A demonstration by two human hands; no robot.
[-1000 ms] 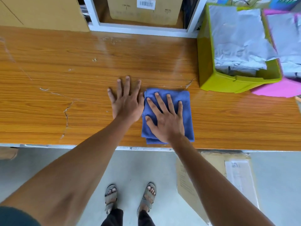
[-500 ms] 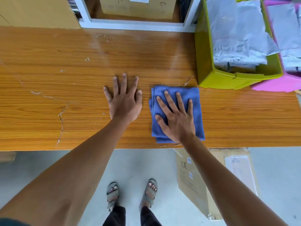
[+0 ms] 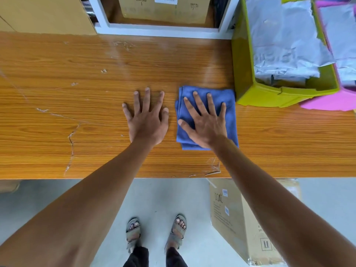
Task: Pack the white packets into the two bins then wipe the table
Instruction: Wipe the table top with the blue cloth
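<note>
A: What has changed?
B: The right hand (image 3: 207, 125), fingers flat and spread, has slid the blue cloth (image 3: 229, 120) rightward along the table (image 3: 77, 93), just beside the green bin (image 3: 248, 93).
A: And the white packets (image 3: 285, 41)?
B: Binned already; the left hand (image 3: 147, 120) rests flat, empty. Wiping is underway.

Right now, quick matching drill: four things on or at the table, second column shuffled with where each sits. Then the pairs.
Things:
1. left hand
2. right hand
3. green bin
4. pink bin

Places:
A. far right, partly cut off by the frame edge
B. flat on the blue cloth
C. flat on the bare wooden table
D. just right of the cloth, holding white packets

Pairs: 1-C, 2-B, 3-D, 4-A
</note>
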